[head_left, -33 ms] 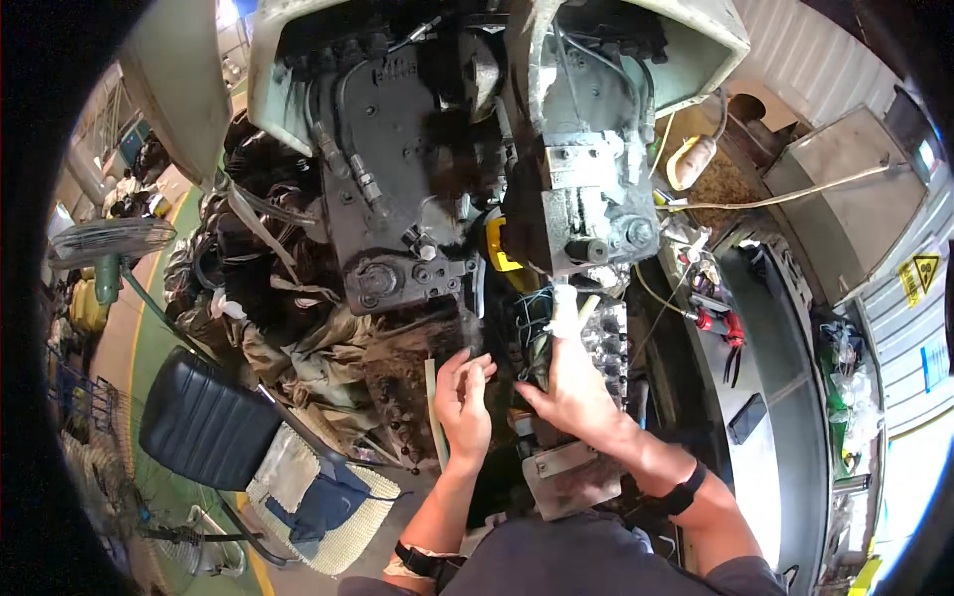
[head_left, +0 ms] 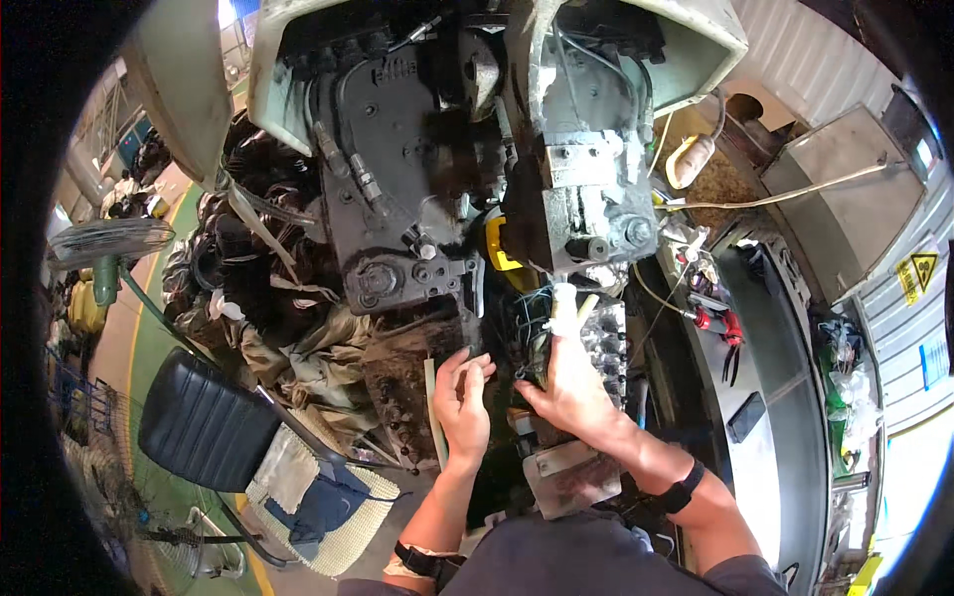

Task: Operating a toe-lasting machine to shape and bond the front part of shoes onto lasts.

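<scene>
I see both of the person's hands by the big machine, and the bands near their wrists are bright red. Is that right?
Not quite: the bands are black, not red, as the head view shows. The left hand and right hand are indeed by the big machine.

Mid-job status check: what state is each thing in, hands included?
Left hand: half-curled, no held thing visible
Right hand: thumb spread, reaching toward the machine head; grip unclear
Chair: unoccupied, blue cloth on its seat
Phone: lying flat, screen dark
Fan: upright, spinning or stopped unclear
</scene>
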Demonstrator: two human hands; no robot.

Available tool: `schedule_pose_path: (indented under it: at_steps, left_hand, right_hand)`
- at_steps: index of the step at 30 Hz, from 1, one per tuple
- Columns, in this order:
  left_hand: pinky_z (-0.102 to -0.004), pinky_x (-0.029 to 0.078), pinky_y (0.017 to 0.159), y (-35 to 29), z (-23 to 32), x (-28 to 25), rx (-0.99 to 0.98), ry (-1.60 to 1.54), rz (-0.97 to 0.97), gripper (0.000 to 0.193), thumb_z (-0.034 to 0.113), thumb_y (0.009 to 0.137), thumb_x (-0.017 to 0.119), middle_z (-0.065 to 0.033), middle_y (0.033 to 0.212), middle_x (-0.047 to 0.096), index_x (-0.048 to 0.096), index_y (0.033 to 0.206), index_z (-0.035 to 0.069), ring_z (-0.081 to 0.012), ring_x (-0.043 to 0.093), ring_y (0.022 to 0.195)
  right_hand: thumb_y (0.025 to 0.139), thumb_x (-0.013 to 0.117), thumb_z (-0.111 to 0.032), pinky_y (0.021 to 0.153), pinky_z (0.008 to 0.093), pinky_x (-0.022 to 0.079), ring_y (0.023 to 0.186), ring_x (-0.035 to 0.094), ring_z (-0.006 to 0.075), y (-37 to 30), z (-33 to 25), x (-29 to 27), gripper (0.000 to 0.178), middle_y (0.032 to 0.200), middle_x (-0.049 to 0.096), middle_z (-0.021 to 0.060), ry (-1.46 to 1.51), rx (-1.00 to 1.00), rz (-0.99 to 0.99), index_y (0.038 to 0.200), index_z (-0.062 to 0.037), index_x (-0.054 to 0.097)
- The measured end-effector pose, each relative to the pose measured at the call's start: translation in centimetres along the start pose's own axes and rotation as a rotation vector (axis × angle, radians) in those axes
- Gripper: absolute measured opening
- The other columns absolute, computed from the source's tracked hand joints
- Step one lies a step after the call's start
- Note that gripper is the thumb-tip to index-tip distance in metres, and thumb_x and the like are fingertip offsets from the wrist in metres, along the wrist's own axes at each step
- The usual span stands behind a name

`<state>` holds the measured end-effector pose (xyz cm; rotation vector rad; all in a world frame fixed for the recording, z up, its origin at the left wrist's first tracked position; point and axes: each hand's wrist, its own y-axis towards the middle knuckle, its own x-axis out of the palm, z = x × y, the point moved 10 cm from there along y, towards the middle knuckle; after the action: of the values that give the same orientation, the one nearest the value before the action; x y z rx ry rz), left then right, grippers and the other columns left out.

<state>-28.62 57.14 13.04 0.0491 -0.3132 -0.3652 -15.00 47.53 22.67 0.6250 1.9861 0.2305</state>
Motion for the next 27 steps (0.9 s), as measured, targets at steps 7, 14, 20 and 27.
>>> schedule_pose_path:
  at_steps: [7, 14, 20, 27]
  left_hand:
    - [-0.037, 0.056, 0.093, -0.6, -0.9, 0.3, -0.121, -0.134, -0.019, 0.029, 0.008, 0.104, 0.054, -0.0194, 0.121, 0.068, 0.054, 0.131, -0.001, -0.0253, 0.07, 0.102]
    - [-0.0448, 0.044, 0.11, -1.6, 0.2, 4.4, -0.397, -0.697, 0.015, 0.043, 0.027, 0.104, 0.051, -0.0151, 0.134, 0.062, 0.051, 0.139, 0.002, -0.0282, 0.059, 0.124]
    - [-0.0522, 0.045, 0.106, -6.9, 6.0, 11.9, -0.249, -0.829, -0.505, 0.066, 0.055, 0.097, 0.048, -0.0205, 0.124, 0.065, 0.049, 0.137, 0.002, -0.0375, 0.061, 0.115]
    - [-0.0508, 0.058, 0.092, -13.7, 5.4, 17.5, -0.15, -0.448, -0.834, 0.079, 0.038, 0.086, 0.077, -0.0301, 0.117, 0.066, 0.041, 0.142, -0.006, -0.0403, 0.069, 0.106]
  right_hand:
    - [0.076, 0.083, -0.01, 0.114, 0.051, 0.037, 0.134, 0.042, 0.0536, -0.1, -0.1, 0.2, 0.093, 0.144, 0.04, 0.0384, 0.046, 0.015, 0.108, 0.147, 0.0132, 0.028]
    - [0.086, 0.074, -0.004, 0.111, 0.0409, 0.042, 0.128, 0.055, 0.0285, -6.9, 4.0, -3.9, 0.094, 0.142, 0.053, 0.0239, 1.3, 0.625, 0.107, 0.159, 0.0019, 0.014]
    - [0.087, 0.07, -0.016, 0.11, 0.0399, 0.044, 0.128, 0.058, 0.0313, -19.4, 5.2, -3.2, 0.081, 0.149, 0.051, 0.0224, 1.864, 1.029, 0.041, 0.156, 0.0021, 0.031]
    - [0.098, 0.069, -0.021, 0.109, 0.0438, 0.044, 0.129, 0.055, 0.0305, -19.1, 5.6, -17.8, 0.068, 0.141, 0.056, 0.0223, 1.075, 0.498, 0.302, 0.152, 0.0001, 0.034]
